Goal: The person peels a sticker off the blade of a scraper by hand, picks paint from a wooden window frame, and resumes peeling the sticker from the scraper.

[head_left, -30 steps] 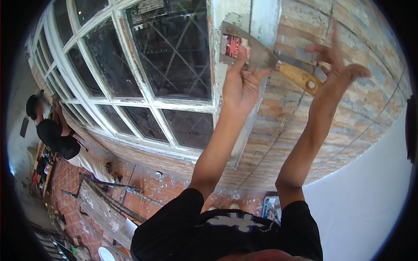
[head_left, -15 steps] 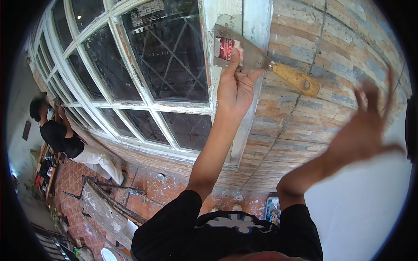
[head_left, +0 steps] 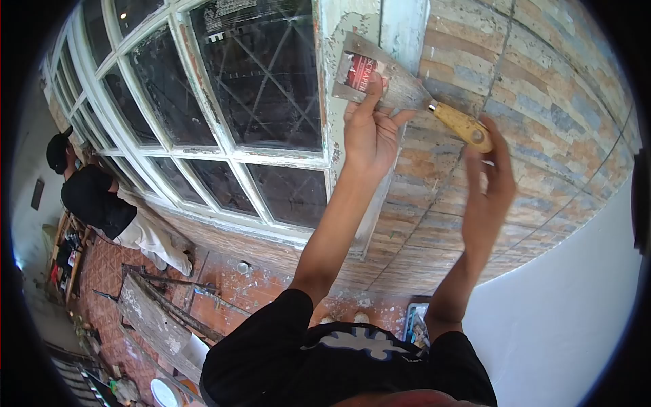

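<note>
The scraper (head_left: 407, 87) is at the right edge of the window (head_left: 234, 159), raised in front of its upright post, with the blade's broad end toward the panes and the handle (head_left: 461, 124) slanting down and away from them. Its blade is a flat, dull grey metal wedge, smudged and narrowing to a short bright neck; a torn red label (head_left: 363, 72) with white lettering reads "SCRAPER". The handle is yellowish wood, worn and rounded, pierced by a hole near its end. The left hand (head_left: 371, 141), just beside the window, pinches the blade, thumb across the label's lower part and other fingers partly hidden behind the metal. The right hand (head_left: 489, 190), farther out from the window, is blurred, its fingers spread about the handle's end; whether they grip it cannot be told. Whether the blade touches the post is also unclear. The window's white paint is chipped, with brownish patches along the bars, and dark glass shows crisscross lines. Right of it runs rough, stone-patterned wall (head_left: 542, 88) in tan and grey strips. Left of the window, another person (head_left: 98, 197) in black stands with hands hard to make out.
</note>
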`<act>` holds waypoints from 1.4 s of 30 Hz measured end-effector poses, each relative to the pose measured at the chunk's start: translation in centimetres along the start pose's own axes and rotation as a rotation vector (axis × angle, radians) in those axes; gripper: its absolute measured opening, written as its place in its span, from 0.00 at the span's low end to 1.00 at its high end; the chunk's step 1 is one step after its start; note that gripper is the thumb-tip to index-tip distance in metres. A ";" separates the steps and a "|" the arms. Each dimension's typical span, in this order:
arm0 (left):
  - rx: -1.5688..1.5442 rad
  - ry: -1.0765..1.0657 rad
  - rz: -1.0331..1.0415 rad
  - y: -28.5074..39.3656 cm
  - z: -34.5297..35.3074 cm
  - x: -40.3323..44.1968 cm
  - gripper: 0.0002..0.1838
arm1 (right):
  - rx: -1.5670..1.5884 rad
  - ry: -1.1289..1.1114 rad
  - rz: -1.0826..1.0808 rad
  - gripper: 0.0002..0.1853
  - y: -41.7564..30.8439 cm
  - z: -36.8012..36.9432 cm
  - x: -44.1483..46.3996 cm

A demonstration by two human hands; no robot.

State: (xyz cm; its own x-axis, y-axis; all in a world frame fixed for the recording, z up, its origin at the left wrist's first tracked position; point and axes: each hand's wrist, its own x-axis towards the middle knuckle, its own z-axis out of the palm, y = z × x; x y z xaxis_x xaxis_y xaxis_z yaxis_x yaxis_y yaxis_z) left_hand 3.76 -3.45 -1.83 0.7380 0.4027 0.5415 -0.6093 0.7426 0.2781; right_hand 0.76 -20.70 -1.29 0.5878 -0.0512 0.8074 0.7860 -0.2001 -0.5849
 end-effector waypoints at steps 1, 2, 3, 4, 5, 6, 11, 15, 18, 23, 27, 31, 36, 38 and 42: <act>0.061 0.020 0.010 0.0 -0.1 -0.2 0.15 | -0.069 -0.005 -0.042 0.21 -0.1 0.9 -0.2; 0.122 0.036 0.020 0.1 -0.2 -0.4 0.15 | -0.136 -0.009 -0.086 0.19 -0.1 1.2 -0.3; 0.184 0.051 0.034 0.4 -0.3 -0.4 0.15 | -0.116 -0.077 0.000 0.17 -0.1 1.1 -0.5; 0.227 0.068 0.058 0.8 0.2 -0.8 0.11 | -0.091 -0.146 0.080 0.15 -0.1 1.1 -0.5; 0.282 0.037 0.049 1.0 0.1 -1.1 0.12 | -0.063 -0.218 0.156 0.14 -0.1 1.1 -0.5; 0.339 0.010 0.044 1.2 -0.1 -1.3 0.13 | 0.017 -0.335 0.254 0.13 -0.2 1.2 -0.5; 0.480 -0.091 -0.003 2.7 0.5 -1.5 0.12 | 0.385 -0.603 0.380 0.10 0.3 3.5 -2.3; 0.469 -0.054 -0.041 3.0 1.3 -1.5 0.18 | 0.397 -0.433 0.258 0.08 0.9 7.7 -5.2; 0.544 -0.108 -0.119 3.4 1.5 -1.0 0.18 | 0.405 -0.306 0.241 0.08 1.0 9.6 -5.5; 0.655 -0.172 -0.050 4.3 1.9 0.6 0.16 | 0.382 -0.278 0.216 0.13 1.1 11.5 -5.1; 0.665 -0.170 -0.079 5.1 2.3 0.9 0.17 | 0.404 -0.250 0.220 0.15 0.3 12.1 -5.2; 0.682 -0.136 -0.116 5.5 1.3 0.5 0.18 | 0.427 -0.267 0.278 0.17 -0.2 12.5 -5.9; 0.716 -0.142 -0.131 6.0 1.3 0.0 0.19 | 0.460 -0.255 0.317 0.16 -0.5 12.8 -6.8; 0.724 -0.146 -0.115 6.1 1.3 0.2 0.19 | 0.479 -0.259 0.301 0.16 -0.3 13.2 -6.7; 0.737 -0.139 -0.085 5.7 1.3 0.5 0.20 | 0.512 -0.264 0.305 0.14 -0.1 13.3 -6.4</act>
State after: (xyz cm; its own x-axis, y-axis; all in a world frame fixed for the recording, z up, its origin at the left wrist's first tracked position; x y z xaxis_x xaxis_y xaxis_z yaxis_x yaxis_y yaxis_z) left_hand 0.26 0.32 1.09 0.7774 0.2528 0.5760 -0.6243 0.1982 0.7556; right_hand -0.50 -7.30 -7.40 0.7749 0.2231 0.5914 0.5299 0.2808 -0.8003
